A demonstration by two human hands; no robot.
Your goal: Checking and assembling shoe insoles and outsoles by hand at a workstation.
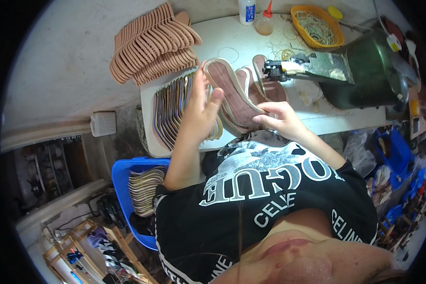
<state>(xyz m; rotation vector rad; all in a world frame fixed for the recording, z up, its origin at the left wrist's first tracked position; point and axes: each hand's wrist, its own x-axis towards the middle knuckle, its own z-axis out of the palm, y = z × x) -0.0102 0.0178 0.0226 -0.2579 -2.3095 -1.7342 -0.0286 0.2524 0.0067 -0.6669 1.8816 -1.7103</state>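
A shoe insole [227, 85] with a mauve-brown face and a pale raised rim is held tilted above the table. My right hand [284, 120] pinches its near end between thumb and fingers. Along its far left edge my left hand [203, 106] grips it, fingers partly hidden behind the edge and thumb on the near side. Beneath and to the right lie several similar insoles [261, 71], partly covered by the held one. Left of my left hand, a row of insoles [168, 113] with multicoloured edges stands packed on the white table [213, 35].
Tan insoles [151, 42] are stacked at the back left. A dark green machine [359, 71] with a metal arm stands at the right. Behind are a yellow basket [339, 40] of loops, a red-tipped bottle [265, 26] and a white bottle [247, 12]. A blue bin [120, 189] holds more insoles.
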